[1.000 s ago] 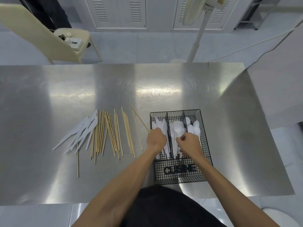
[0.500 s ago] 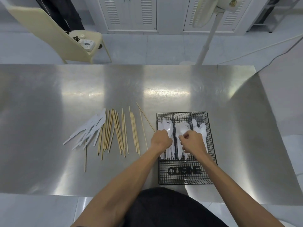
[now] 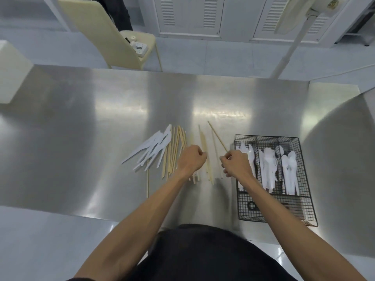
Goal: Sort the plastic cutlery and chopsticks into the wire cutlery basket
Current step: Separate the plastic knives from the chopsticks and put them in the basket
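Observation:
A black wire cutlery basket stands on the steel table at the right. White plastic cutlery fills its three long compartments, with spoons in the right one. Wooden chopsticks lie loose left of the basket, and a fan of white plastic knives lies beyond them. My left hand is curled over the chopsticks. My right hand is curled beside the basket's left wall, its fingertips at the near end of one slanted chopstick. The blur hides whether it grips it.
A cream chair with a small white device on its seat stands behind the table's far edge. A fan pole rises at the back right, and a white block is at the far left. My dark-clothed body meets the near edge.
Both hands have left the basket and moved left, over the loose chopsticks. My head has turned, so the basket sits further right in view.

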### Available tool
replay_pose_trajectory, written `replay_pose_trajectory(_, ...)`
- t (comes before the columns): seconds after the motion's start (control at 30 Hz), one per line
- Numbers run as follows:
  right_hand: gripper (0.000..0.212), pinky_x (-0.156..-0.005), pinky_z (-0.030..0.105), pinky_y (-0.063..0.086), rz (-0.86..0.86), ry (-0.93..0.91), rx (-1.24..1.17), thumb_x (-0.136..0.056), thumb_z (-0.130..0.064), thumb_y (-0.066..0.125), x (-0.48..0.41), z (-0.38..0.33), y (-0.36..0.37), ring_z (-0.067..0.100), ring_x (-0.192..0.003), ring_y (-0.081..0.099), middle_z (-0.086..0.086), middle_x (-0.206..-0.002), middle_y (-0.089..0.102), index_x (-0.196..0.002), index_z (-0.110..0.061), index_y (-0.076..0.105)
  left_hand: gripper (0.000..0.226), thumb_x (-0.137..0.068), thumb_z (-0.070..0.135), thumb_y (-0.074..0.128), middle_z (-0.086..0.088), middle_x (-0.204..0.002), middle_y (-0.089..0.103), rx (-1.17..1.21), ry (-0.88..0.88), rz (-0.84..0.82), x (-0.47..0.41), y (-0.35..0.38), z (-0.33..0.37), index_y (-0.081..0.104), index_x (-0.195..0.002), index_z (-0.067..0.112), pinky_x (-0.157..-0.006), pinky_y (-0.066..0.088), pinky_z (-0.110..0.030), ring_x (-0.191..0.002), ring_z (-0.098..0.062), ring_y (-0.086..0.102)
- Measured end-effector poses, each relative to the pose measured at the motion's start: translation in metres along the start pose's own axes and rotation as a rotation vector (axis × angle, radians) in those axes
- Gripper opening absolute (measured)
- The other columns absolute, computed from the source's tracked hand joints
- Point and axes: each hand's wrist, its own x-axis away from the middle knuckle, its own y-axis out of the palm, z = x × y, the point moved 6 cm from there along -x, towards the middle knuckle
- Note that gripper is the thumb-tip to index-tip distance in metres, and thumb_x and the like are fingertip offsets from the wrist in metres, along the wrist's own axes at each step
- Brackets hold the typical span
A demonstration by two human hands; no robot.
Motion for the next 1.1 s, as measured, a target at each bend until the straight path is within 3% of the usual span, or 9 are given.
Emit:
replay_pose_trajectory(0.1,0.021,-0.054,0.041,0.063,-0.025,0.017,-0.008,-0.095,-0.017,0.06,0.006,-0.028,0.04,0.024,-0.054,0.071,0.013,-0.073,0.072,-0.086,0.001,0.066,0.031,-0.09,0.027,0.057,-0.004,-0.057,0.051,0.046,-0.033,0.016,0.0,-0.038,-0.047,0.051,-0.063,0.015,-0.054,0.042,-0.032,-0.051,-0.019,0.048)
replay_pose_trajectory(0.27,0.018,-0.053,0.04,0.063,-0.062,0.05,0.013,-0.091,-0.009,0.058,0.013,-0.067,0.111,0.024,-0.05,0.07,0.021,-0.074,0.071,-0.085,0.006,0.066,0.019,-0.091,0.035,0.058,0.003,-0.072,0.066,0.073,-0.107,0.048,-0.01,-0.097,-0.129,0.064,-0.086,0.017,-0.061,0.048,-0.031,-0.066,-0.015,0.061)
replay_pose_trajectory(0.4,0.016,-0.054,0.033,0.062,-0.082,0.058,0.05,-0.094,-0.011,0.061,0.017,-0.09,0.165,0.018,-0.046,0.069,0.011,-0.062,0.071,-0.083,-0.002,0.069,0.019,-0.09,0.034,0.06,-0.001,-0.087,0.069,0.049,-0.147,0.064,-0.021,-0.128,-0.187,0.065,-0.094,0.015,-0.071,0.048,-0.032,-0.081,-0.022,0.062)
replay_pose_trajectory(0.5,0.012,-0.063,0.041,0.064,-0.078,0.048,0.055,-0.094,-0.013,0.062,0.014,-0.101,0.195,0.021,-0.054,0.071,0.006,-0.064,0.071,-0.084,-0.01,0.067,0.016,-0.09,0.029,0.059,-0.001,-0.093,0.069,0.008,-0.178,0.043,-0.026,-0.143,-0.216,0.065,-0.096,0.016,-0.078,0.052,-0.036,-0.088,-0.026,0.063)
replay_pose_trajectory(0.7,0.002,-0.062,0.032,0.058,0.038,0.059,0.056,-0.092,-0.012,0.061,0.004,-0.121,0.215,0.02,-0.069,0.068,0.006,-0.081,0.069,-0.09,-0.012,0.061,0.016,-0.088,0.019,0.058,-0.004,-0.102,0.068,-0.032,-0.137,0.013,-0.052,-0.153,-0.235,0.064,-0.102,0.014,-0.082,0.052,-0.038,-0.096,-0.028,0.062)
replay_pose_trajectory(0.83,0.01,-0.062,0.046,0.063,0.059,0.124,0.03,-0.09,-0.015,0.063,-0.016,-0.12,0.229,0.025,-0.064,0.07,0.008,-0.074,0.068,-0.082,-0.011,0.061,0.017,-0.089,0.018,0.059,-0.006,-0.104,0.067,-0.039,-0.09,-0.021,-0.071,-0.147,-0.237,0.063,-0.104,0.012,-0.08,0.05,-0.036,-0.097,-0.029,0.062)
replay_pose_trajectory(0.97,0.02,-0.061,0.039,0.062,0.074,0.165,0.041,-0.09,-0.016,0.065,-0.02,-0.131,0.234,0.026,-0.063,0.069,0.008,-0.071,0.065,-0.074,-0.01,0.055,0.018,-0.089,0.017,0.059,-0.008,-0.106,0.066,-0.077,-0.101,-0.09,-0.087,-0.139,-0.242,0.063,-0.105,0.011,-0.077,0.044,-0.032,-0.1,-0.03,0.062)
replay_pose_trajectory(1.1,0.032,-0.044,0.024,0.038,0.105,0.176,0.073,-0.092,-0.014,0.064,-0.027,-0.137,0.237,0.014,-0.053,0.054,0.001,-0.061,0.056,-0.064,-0.015,0.047,0.019,-0.087,0.018,0.062,-0.006,-0.106,0.065,-0.082,-0.117,-0.154,-0.1,-0.133,-0.25,0.064,-0.104,0.012,-0.074,0.04,-0.029,-0.1,-0.028,0.061)
